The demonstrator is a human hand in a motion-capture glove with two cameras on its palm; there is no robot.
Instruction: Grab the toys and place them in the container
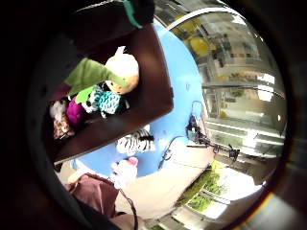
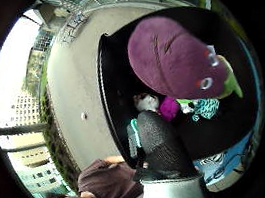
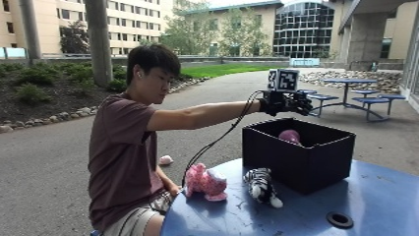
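My gloved right hand (image 3: 288, 103) hovers above the open black box (image 3: 308, 162) with its fingers spread and nothing in them. Just below it, a purple plush toy with a green part (image 3: 288, 136) sits at the box's mouth, apart from the hand; it looms large before the palm (image 2: 179, 61). Inside the box lie a cream-headed doll (image 1: 122, 72), a teal patterned toy (image 1: 108, 100) and a magenta toy (image 1: 74, 110). On the blue table (image 3: 367, 196), in front of the box, stand a pink plush toy (image 3: 206, 182) and a zebra toy (image 3: 262, 186).
The person sits at the table's near left edge, bare hand down by the pink toy. A round hole (image 3: 339, 219) is in the tabletop to the right. A small pink thing (image 3: 165, 160) lies on the pavement behind the person.
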